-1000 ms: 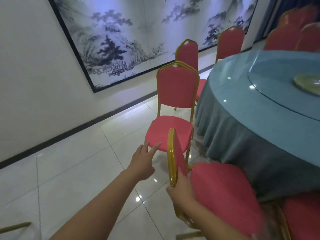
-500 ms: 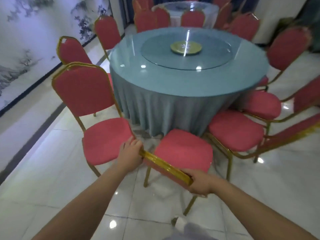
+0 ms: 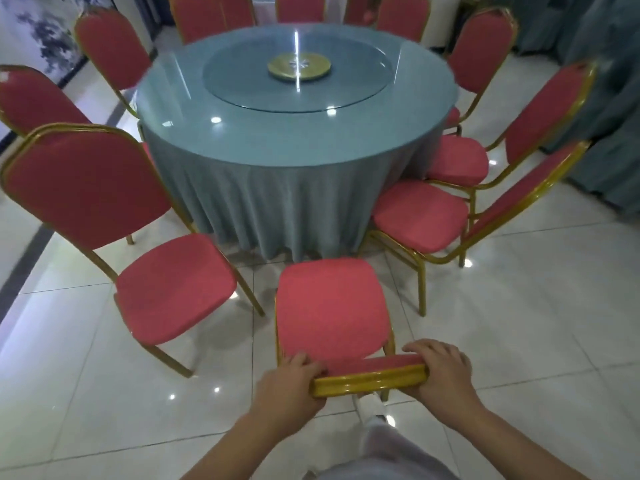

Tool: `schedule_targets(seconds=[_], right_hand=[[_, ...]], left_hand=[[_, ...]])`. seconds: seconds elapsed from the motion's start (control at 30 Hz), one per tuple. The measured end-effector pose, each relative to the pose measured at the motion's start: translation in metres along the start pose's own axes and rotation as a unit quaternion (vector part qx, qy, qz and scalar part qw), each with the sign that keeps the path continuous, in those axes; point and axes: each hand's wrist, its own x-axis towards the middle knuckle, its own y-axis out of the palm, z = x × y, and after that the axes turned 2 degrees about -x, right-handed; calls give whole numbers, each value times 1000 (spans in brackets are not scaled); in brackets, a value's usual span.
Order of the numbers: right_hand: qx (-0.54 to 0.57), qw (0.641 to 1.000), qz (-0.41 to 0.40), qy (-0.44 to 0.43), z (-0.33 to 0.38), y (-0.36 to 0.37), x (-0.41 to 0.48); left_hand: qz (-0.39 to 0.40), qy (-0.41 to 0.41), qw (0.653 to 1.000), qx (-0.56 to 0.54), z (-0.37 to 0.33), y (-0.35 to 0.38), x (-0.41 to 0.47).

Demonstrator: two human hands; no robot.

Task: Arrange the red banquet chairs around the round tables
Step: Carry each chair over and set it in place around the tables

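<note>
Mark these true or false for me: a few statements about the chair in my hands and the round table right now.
1. The left hand and right hand both grip the backrest top of the nearest chair. True.
2. That chair's seat is tucked under the tablecloth. False: the seat stops short of the tablecloth, with floor showing between.
3. A gold disc sits at the middle of the glass turntable. True.
4. No chairs stand on the table's right side. False: several red chairs stand to the right of the round table.
</note>
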Motion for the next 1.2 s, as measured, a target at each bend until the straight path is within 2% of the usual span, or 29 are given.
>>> schedule_targets(seconds=[0.13,0.3,0.67,0.8,0.97,1.03,1.2], right_hand=[[-16,1000,-9,-3,-1,-4,20],[-10,1000,-1,-11,2,-31,85],[65,996,47,-46,54,-78,222],[39,992,95,-66,64,-79,225],[69,970,208,-103,81,-103,236],[77,970,193,-127,108,-107,243],[41,974,117,-187,207,-86,256]], left_hand=[[0,25,1000,7,2,-6,17],[-27,10,999,22,5,-30,72],[-80,-136,986,45,41,-106,188],[-66,-149,987,7,64,-111,190],[-17,-143,987,-71,82,-111,185],[-3,-160,983,-88,95,-117,178],[-65,-217,967,-119,171,-135,141]])
